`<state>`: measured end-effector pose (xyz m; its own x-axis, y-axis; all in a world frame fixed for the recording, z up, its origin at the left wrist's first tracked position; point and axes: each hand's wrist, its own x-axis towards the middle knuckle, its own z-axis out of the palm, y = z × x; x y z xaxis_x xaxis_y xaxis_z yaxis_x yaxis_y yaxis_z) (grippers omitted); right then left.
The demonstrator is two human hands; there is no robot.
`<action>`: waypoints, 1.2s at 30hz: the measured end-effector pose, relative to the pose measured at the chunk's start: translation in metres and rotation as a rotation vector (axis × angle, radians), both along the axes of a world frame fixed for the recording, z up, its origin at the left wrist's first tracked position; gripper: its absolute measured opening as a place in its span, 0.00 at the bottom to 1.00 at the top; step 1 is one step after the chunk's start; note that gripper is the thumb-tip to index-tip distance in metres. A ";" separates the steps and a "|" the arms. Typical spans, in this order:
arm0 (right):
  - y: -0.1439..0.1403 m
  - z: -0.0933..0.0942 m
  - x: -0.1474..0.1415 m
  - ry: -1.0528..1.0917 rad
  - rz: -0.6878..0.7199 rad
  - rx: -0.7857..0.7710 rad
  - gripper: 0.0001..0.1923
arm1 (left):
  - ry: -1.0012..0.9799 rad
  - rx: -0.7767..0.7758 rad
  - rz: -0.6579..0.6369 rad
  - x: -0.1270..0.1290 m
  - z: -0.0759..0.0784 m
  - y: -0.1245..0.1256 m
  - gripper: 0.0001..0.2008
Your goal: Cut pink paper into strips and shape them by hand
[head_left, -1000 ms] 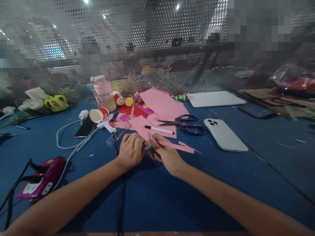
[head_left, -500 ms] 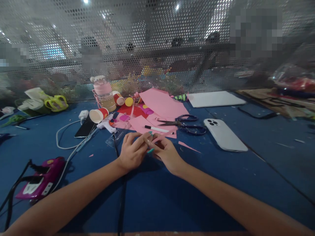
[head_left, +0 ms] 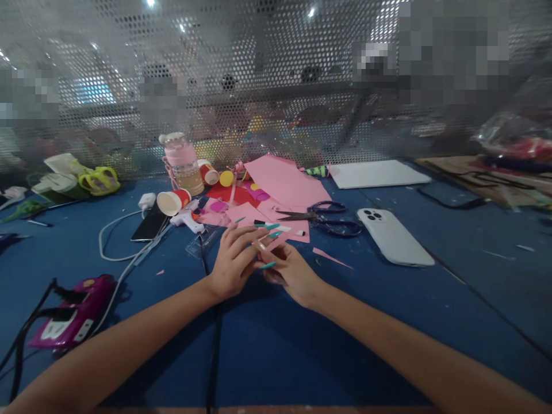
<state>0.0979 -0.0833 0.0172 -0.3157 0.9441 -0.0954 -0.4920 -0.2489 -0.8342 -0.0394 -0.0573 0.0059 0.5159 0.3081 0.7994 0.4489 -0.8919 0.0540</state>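
My right hand (head_left: 299, 279) is closed around a narrow pink paper strip (head_left: 276, 241), which sticks up past the thumb. My left hand (head_left: 233, 261) lies against it from the left, its long teal-nailed fingers stretched out and spread, with the thumb reaching below the right thumb. The lower end of the strip is hidden between the hands. Just beyond the fingertips, a white marker (head_left: 297, 232) with a black cap rests on pink paper sheets (head_left: 287, 184). Dark-handled scissors (head_left: 321, 217) lie partly open to the right of it.
A white phone (head_left: 394, 237) lies to the right, a white board (head_left: 379, 174) behind it. Left are a glue gun (head_left: 187, 219), a tipped paper cup (head_left: 172, 202), a bottle (head_left: 181, 164), a black phone (head_left: 149, 224) and a purple power strip (head_left: 80, 313) with cables. A perforated metal screen (head_left: 276, 86) stands behind.
My left fingers were curled over the strip at my right hand; now they have straightened and fanned out. My right hand has stayed nearly in place with the strip.
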 end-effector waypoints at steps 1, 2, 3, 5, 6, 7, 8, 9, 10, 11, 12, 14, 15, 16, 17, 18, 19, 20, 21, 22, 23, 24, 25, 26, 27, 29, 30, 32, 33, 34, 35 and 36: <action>0.000 -0.001 0.000 -0.004 0.007 -0.001 0.21 | 0.008 0.001 0.003 0.000 0.000 0.000 0.19; 0.000 -0.001 0.000 -0.008 0.012 -0.001 0.21 | 0.011 0.003 0.006 -0.001 -0.001 0.000 0.19; 0.000 -0.002 0.000 -0.007 0.014 -0.004 0.21 | 0.006 0.005 0.006 -0.001 -0.001 0.001 0.19; 0.000 -0.002 0.000 0.007 0.003 -0.025 0.22 | -0.018 0.011 -0.003 -0.001 -0.002 0.001 0.18; 0.000 -0.003 0.000 0.013 -0.012 -0.039 0.22 | -0.031 0.013 -0.011 -0.001 -0.002 0.002 0.18; 0.000 -0.003 0.001 0.006 -0.030 -0.048 0.23 | -0.044 0.012 -0.017 -0.001 -0.003 0.002 0.18; 0.000 -0.004 0.001 -0.014 -0.046 -0.045 0.23 | -0.052 0.006 -0.021 -0.001 -0.003 0.002 0.18; 0.000 -0.005 0.002 -0.046 -0.056 -0.026 0.23 | -0.057 -0.004 -0.024 -0.001 -0.004 0.003 0.18; 0.001 -0.006 0.003 -0.082 -0.060 0.004 0.22 | -0.064 -0.014 -0.030 -0.001 -0.004 0.003 0.18; 0.001 -0.006 0.004 -0.112 -0.057 0.041 0.21 | -0.073 -0.024 -0.038 -0.001 -0.005 0.004 0.18; 0.002 -0.007 0.004 -0.132 -0.045 0.078 0.21 | -0.084 -0.035 -0.048 -0.001 -0.005 0.004 0.18; 0.003 -0.007 0.005 -0.135 -0.018 0.124 0.20 | -0.105 -0.058 -0.073 -0.001 -0.006 0.005 0.18; 0.003 -0.007 0.005 -0.127 -0.009 0.130 0.19 | -0.114 -0.072 -0.089 -0.001 -0.006 0.005 0.19; 0.003 -0.006 0.005 -0.117 -0.001 0.127 0.19 | -0.119 -0.085 -0.106 0.000 -0.006 0.006 0.19; 0.003 -0.006 0.005 -0.107 0.003 0.121 0.19 | -0.121 -0.099 -0.123 0.000 -0.006 0.006 0.19; 0.003 -0.005 0.005 -0.098 0.005 0.113 0.19 | -0.120 -0.111 -0.140 0.000 -0.006 0.007 0.20; 0.003 -0.004 0.005 -0.092 0.007 0.107 0.19 | -0.115 -0.119 -0.154 0.001 -0.005 0.007 0.20; 0.002 -0.004 0.005 -0.088 0.010 0.102 0.19 | -0.109 -0.125 -0.164 0.001 -0.005 0.008 0.20; 0.002 -0.004 0.006 -0.084 0.015 0.097 0.20 | -0.102 -0.130 -0.172 0.001 -0.005 0.009 0.20; 0.002 -0.005 0.006 -0.084 0.024 0.092 0.20 | -0.096 -0.132 -0.179 0.001 -0.005 0.009 0.21; 0.002 -0.005 0.006 -0.085 0.037 0.088 0.20 | -0.090 -0.134 -0.186 0.001 -0.005 0.010 0.21; 0.002 -0.006 0.006 -0.085 0.053 0.085 0.20 | -0.086 -0.135 -0.195 0.001 -0.005 0.011 0.21; 0.003 -0.006 0.006 -0.084 0.072 0.085 0.20 | -0.084 -0.138 -0.204 0.000 -0.005 0.011 0.21; 0.003 -0.007 0.007 -0.084 0.091 0.085 0.20 | -0.084 -0.142 -0.214 0.000 -0.005 0.011 0.21; 0.003 -0.007 0.007 -0.085 0.106 0.084 0.20 | -0.085 -0.147 -0.223 -0.001 -0.005 0.011 0.21; 0.004 -0.006 0.009 -0.092 0.138 0.076 0.20 | -0.092 -0.156 -0.233 -0.001 -0.005 0.012 0.21; 0.005 -0.006 0.009 -0.101 0.166 0.072 0.20 | -0.098 -0.158 -0.234 -0.001 -0.005 0.012 0.21; 0.006 -0.005 0.010 -0.112 0.233 0.068 0.19 | -0.112 -0.154 -0.231 -0.001 -0.005 0.012 0.22; 0.006 -0.005 0.011 -0.111 0.271 0.068 0.19 | -0.120 -0.152 -0.230 -0.001 -0.005 0.012 0.22; 0.007 -0.005 0.012 -0.104 0.306 0.070 0.19 | -0.128 -0.151 -0.228 -0.001 -0.005 0.012 0.23; 0.007 -0.005 0.012 -0.094 0.332 0.072 0.19 | -0.136 -0.151 -0.226 -0.001 -0.005 0.013 0.23; 0.007 -0.005 0.013 -0.084 0.351 0.074 0.19 | -0.145 -0.151 -0.222 -0.001 -0.004 0.013 0.23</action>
